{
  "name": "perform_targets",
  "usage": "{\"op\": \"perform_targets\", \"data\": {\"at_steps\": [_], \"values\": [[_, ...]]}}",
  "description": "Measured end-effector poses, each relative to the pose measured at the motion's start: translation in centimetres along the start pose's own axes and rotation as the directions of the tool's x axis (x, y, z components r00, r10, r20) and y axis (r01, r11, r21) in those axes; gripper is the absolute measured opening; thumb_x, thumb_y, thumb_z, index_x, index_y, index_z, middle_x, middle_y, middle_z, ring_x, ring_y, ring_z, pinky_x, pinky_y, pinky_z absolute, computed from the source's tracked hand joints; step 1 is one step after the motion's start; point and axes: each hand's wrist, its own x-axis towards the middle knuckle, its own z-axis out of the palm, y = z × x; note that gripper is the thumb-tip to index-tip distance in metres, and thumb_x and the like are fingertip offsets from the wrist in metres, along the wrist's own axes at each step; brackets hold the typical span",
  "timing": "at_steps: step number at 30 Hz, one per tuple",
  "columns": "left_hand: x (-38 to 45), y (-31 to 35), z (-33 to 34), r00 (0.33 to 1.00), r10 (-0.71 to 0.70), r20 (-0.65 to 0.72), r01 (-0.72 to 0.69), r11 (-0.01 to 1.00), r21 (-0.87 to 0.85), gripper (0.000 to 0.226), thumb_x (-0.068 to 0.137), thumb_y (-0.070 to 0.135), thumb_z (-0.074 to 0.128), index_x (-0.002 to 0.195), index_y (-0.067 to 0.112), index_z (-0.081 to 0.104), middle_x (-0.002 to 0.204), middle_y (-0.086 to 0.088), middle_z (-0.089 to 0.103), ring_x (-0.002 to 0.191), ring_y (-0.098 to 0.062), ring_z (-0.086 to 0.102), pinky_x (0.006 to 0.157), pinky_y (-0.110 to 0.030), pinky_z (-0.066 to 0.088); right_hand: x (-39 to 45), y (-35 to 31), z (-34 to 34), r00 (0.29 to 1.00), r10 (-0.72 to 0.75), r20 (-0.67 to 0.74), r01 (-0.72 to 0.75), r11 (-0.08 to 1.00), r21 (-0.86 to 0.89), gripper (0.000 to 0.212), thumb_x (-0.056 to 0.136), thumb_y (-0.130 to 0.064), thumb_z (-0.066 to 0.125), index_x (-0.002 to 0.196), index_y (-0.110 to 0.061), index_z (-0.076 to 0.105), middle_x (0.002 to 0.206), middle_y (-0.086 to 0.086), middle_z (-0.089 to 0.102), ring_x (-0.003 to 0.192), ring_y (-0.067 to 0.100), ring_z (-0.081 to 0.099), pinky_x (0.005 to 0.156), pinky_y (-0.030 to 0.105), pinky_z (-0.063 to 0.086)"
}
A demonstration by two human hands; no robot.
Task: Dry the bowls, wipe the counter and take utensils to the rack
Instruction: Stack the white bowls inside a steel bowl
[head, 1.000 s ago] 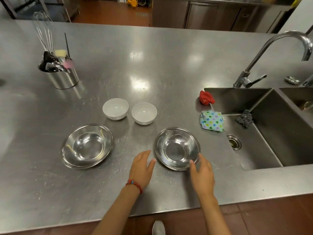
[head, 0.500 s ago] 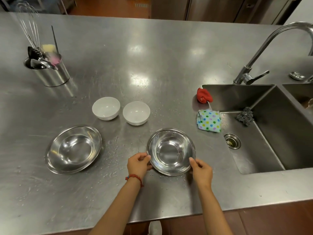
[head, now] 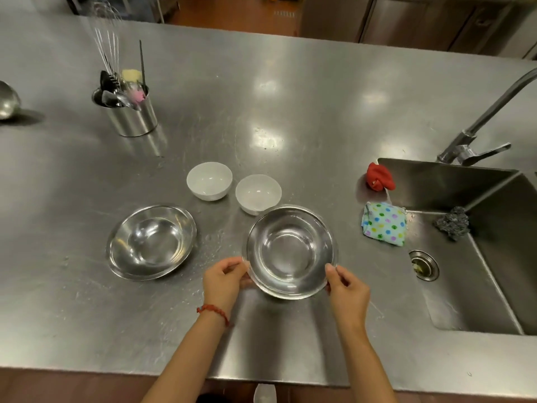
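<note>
A steel bowl (head: 290, 251) is held just above the steel counter (head: 290, 112), overlapping the front of one white bowl. My left hand (head: 223, 279) grips its left rim and my right hand (head: 345, 289) pinches its right rim. A second steel bowl (head: 151, 242) sits on the counter to the left. Two small white bowls (head: 209, 180) (head: 258, 193) stand side by side behind them. A dotted cloth (head: 383, 223) lies folded at the sink's corner, a red cloth (head: 379, 175) just behind it. A steel utensil holder (head: 130, 114) with a whisk and spoons stands far left.
A sink (head: 470, 271) with a drain opens on the right, a steel scourer (head: 452, 222) on its ledge and a faucet (head: 476, 132) behind. Water drops speckle the counter between the steel bowls. A round steel object (head: 7, 101) shows at the left edge.
Both hands went from lying beside the right steel bowl to gripping its rim, and the bowl has come up off the counter toward the white bowls.
</note>
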Motion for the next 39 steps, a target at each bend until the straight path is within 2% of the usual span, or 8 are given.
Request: {"op": "perform_targets", "data": {"at_steps": [4,12,16,20,24,30,36,39], "values": [[0.3,2.5,-2.7,0.995,0.074,-0.071,-0.073,0.997,0.006,0.012,0.081,-0.009,0.059,0.093,-0.01,0.063,0.066,-0.012,0.062,0.043,-0.003,0.061,0.046,-0.013,0.052,-0.4,-2.0,3.2,0.994,-0.028,0.108,0.025,0.999,0.027,0.046,0.085,-0.01,0.063,0.044,-0.021,0.044,0.047,-0.007,0.035,0.055,0.014,0.035,0.058,0.032,0.038],[2.2,6.1,-12.5,0.946,0.114,-0.303,-0.107,0.993,0.04,0.019,0.083,-0.008,0.057,0.101,-0.012,0.058,0.065,-0.008,0.057,0.034,0.0,0.056,0.041,-0.008,0.047,-4.2,-3.3,14.1,0.941,-0.07,0.331,0.081,0.996,-0.021,0.038,0.087,-0.015,0.061,0.057,0.005,0.048,0.057,0.009,0.041,0.06,0.017,0.039,0.06,0.031,0.036],[3.9,7.2,-16.9,0.928,0.131,-0.349,-0.108,0.991,0.083,0.02,0.084,-0.008,0.056,0.102,-0.015,0.057,0.064,-0.008,0.056,0.032,0.001,0.053,0.041,-0.009,0.048,-6.0,-3.9,18.8,0.92,-0.075,0.385,0.108,0.992,-0.065,0.037,0.088,-0.015,0.059,0.06,0.007,0.05,0.057,0.01,0.042,0.059,0.016,0.038,0.056,0.027,0.034],[6.0,7.0,-19.7,0.925,0.142,-0.353,-0.089,0.983,0.162,0.015,0.083,-0.008,0.057,0.097,-0.014,0.06,0.063,-0.007,0.058,0.035,-0.002,0.055,0.041,-0.008,0.047,-7.2,-3.8,21.6,0.917,-0.103,0.386,0.177,0.971,-0.162,0.037,0.088,-0.014,0.059,0.062,0.01,0.049,0.055,0.01,0.041,0.055,0.016,0.034,0.047,0.019,0.028],[7.7,5.8,-21.0,0.928,0.162,-0.336,-0.075,0.964,0.256,0.011,0.08,-0.006,0.061,0.09,-0.011,0.064,0.06,-0.005,0.061,0.036,-0.002,0.056,0.043,-0.01,0.049,-7.6,-3.6,22.8,0.919,-0.124,0.375,0.227,0.943,-0.243,0.043,0.087,-0.013,0.06,0.05,-0.01,0.038,0.047,-0.002,0.033,0.048,0.011,0.026,0.045,0.016,0.031],[9.6,4.5,-21.8,0.942,0.108,-0.318,-0.023,0.966,0.259,0.012,0.078,-0.001,0.067,0.089,-0.006,0.066,0.07,-0.016,0.067,0.039,-0.006,0.059,0.073,-0.041,0.056,-7.6,-2.9,23.7,0.915,-0.117,0.385,0.265,0.895,-0.359,0.044,0.089,-0.015,0.058,0.052,-0.015,0.035,0.048,-0.004,0.033,0.048,0.009,0.028,0.047,0.021,0.026],[10.4,5.3,-22.0,0.928,0.193,-0.32,-0.058,0.92,0.388,0.011,0.072,0.003,0.073,0.081,0.002,0.067,0.067,-0.011,0.063,0.056,-0.025,0.057,0.069,-0.035,0.052,-7.1,-2.2,24.2,0.931,-0.09,0.355,0.23,0.898,-0.375,0.032,0.086,-0.02,0.063,0.058,-0.008,0.053,0.052,0.002,0.049,0.049,0.009,0.038,0.049,0.014,0.033],[10.3,6.0,-21.8,0.902,0.318,-0.292,-0.145,0.861,0.487,0.014,0.072,0.006,0.074,0.083,0.005,0.067,0.067,-0.007,0.06,0.064,-0.022,0.056,0.068,-0.029,0.045,-6.8,-2.0,23.9,0.942,-0.061,0.33,0.173,0.931,-0.322,0.026,0.085,-0.024,0.065,0.071,-0.001,0.065,0.058,0.012,0.058,0.054,0.013,0.044,0.057,0.023,0.04]]}}
